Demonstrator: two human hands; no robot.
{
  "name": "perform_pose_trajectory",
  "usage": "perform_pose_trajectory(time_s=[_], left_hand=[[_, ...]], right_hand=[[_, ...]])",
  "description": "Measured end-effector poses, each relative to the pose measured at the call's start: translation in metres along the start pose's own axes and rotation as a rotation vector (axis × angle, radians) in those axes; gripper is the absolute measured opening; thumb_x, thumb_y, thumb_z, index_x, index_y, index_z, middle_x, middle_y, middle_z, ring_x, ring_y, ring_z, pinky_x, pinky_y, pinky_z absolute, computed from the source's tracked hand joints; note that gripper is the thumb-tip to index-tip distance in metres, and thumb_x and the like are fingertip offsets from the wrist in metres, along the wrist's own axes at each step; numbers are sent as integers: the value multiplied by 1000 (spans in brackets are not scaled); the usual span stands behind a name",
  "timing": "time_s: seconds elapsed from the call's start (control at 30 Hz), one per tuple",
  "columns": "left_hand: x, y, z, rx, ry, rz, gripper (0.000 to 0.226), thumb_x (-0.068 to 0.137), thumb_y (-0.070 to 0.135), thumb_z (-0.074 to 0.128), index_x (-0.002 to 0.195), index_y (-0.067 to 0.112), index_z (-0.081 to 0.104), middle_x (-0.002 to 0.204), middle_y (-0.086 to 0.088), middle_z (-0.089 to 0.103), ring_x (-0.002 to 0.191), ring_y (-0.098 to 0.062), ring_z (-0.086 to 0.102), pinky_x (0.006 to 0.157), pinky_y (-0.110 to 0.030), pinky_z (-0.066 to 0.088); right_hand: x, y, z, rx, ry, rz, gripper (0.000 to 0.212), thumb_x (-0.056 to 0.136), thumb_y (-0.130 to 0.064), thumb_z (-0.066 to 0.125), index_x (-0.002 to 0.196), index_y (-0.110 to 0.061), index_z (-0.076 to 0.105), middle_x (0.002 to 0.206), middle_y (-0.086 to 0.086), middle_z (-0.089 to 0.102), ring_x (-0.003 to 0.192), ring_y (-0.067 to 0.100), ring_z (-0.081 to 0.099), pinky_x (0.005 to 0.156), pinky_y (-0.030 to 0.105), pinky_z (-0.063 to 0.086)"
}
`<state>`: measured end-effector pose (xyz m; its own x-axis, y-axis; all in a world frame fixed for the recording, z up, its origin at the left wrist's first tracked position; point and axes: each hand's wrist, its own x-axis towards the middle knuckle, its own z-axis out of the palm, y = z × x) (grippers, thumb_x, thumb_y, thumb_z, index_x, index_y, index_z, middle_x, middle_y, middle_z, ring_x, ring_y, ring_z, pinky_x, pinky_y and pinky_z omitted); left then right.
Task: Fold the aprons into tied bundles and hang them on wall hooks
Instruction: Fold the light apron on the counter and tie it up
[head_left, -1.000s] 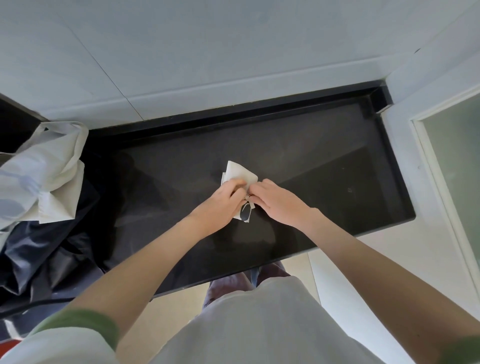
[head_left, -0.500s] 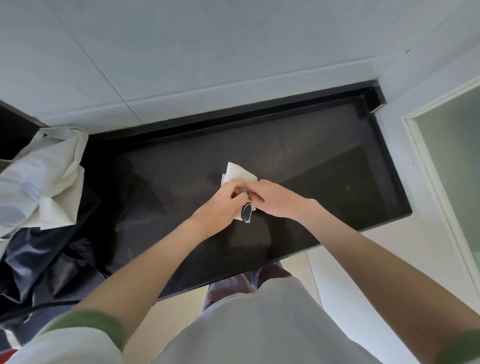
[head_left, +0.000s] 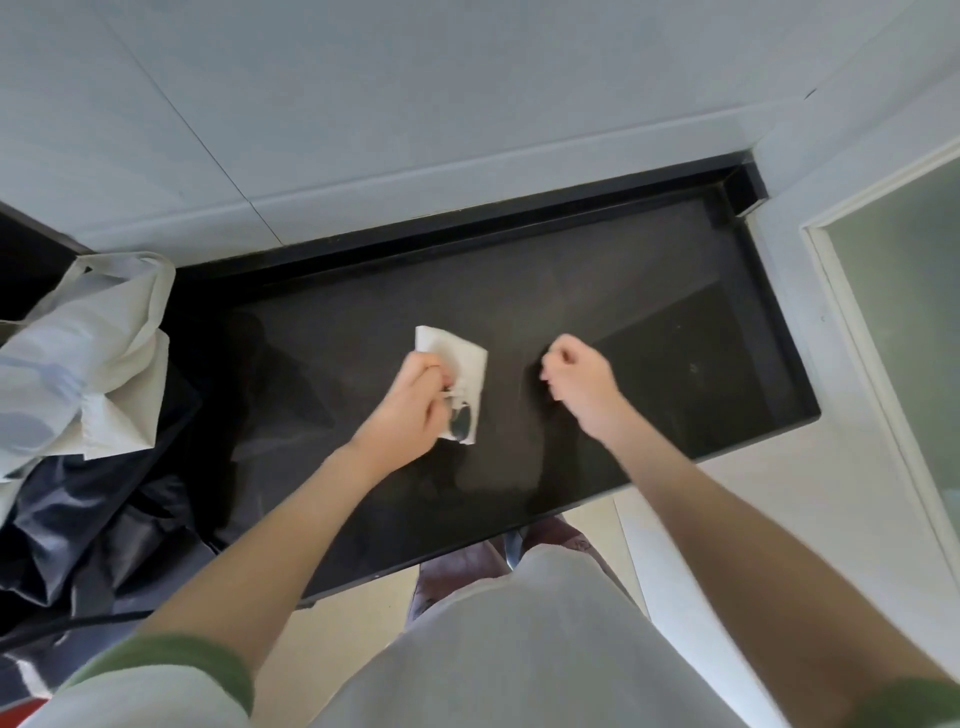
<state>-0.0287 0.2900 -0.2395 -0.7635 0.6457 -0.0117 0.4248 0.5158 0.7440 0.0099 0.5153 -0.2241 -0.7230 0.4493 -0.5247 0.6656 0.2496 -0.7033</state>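
Black counter (head_left: 675, 291) under a white tiled wall (head_left: 467, 104). The folded white apron bundle (head_left: 460, 364) lies mid-counter, its long axis running from the wall toward me. My left hand (head_left: 410, 410) grips its ties at the near-left side. My right hand (head_left: 576, 376) is fisted, apart to the right, seemingly holding nothing. Bare counter lies right, and unfolded aprons (head_left: 88, 353) are heaped left.

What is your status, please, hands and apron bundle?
Left hand gripping folded apron bundle at counter. Right hand fisted, apart, nothing seen in it. Loose aprons heaped left, clear of hands.
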Motion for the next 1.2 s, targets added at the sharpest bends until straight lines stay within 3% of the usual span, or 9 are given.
perform_pose_trajectory(time_s=[0.07,0.2,0.37,0.53,0.7,0.8,0.93,1.07,1.2], left_hand=[[-7,-10,-13,7,-24,-8,8,89,-2,49,88,5,50,107,8,37,94,-10,47,89,-9,37],[1,3,-14,19,-75,-49,20,93,9,54,79,15,42,111,6,40,96,-14,51,88,-22,43],[7,14,-7,93,-114,-46,43,77,37,76,91,16,41,112,2,38,90,-12,43,78,-16,38],[10,25,-3,471,-130,165,63,63,45,85,98,0,58,105,-11,55,105,-24,47,90,-41,52],[13,33,0,697,-106,168,58,66,46,83,99,3,64,103,-10,62,94,-24,57,85,-34,53],[20,52,-5,462,-7,-67,42,91,34,61,120,5,53,124,-7,54,112,-21,52,97,-30,46],[43,97,-42,70,267,-487,31,97,34,51,121,15,50,103,1,61,85,-12,60,70,-22,46],[71,140,-96,-233,516,-546,20,97,30,49,99,11,51,80,3,59,67,-7,53,56,-20,38],[87,186,-151,-369,665,-507,23,95,32,51,85,12,48,74,3,51,63,-8,46,55,-21,35]], right_hand=[[11,-3,-28,-8,15,16,27,92,-5,44,68,-13,50,65,5,61,46,13,46,47,25,41],[4,-17,-25,29,-274,5,24,96,-3,41,76,-7,54,73,11,63,63,17,58,57,24,53],[-10,-16,7,-133,-472,-108,11,95,-19,55,93,-15,65,84,3,68,74,9,60,64,20,50],[-14,-17,22,-174,-388,-154,10,93,-21,60,96,-12,64,85,0,64,82,14,59,74,29,48],[-18,-20,16,-42,-416,-118,13,98,-15,48,104,-11,59,95,5,64,89,16,61,69,24,53],[-19,-33,9,106,-453,-88,18,100,-11,46,114,-13,56,108,7,64,99,19,64,76,28,57],[-24,-76,-1,136,-401,-139,23,94,-17,61,115,-17,51,107,6,64,92,15,66,76,28,58],[-33,-143,-18,138,-331,-277,24,94,-29,59,107,-10,54,103,12,66,82,18,63,65,27,52],[-52,-211,-40,94,-325,-407,25,97,-33,53,105,-10,57,98,7,66,87,22,62,83,38,53]])
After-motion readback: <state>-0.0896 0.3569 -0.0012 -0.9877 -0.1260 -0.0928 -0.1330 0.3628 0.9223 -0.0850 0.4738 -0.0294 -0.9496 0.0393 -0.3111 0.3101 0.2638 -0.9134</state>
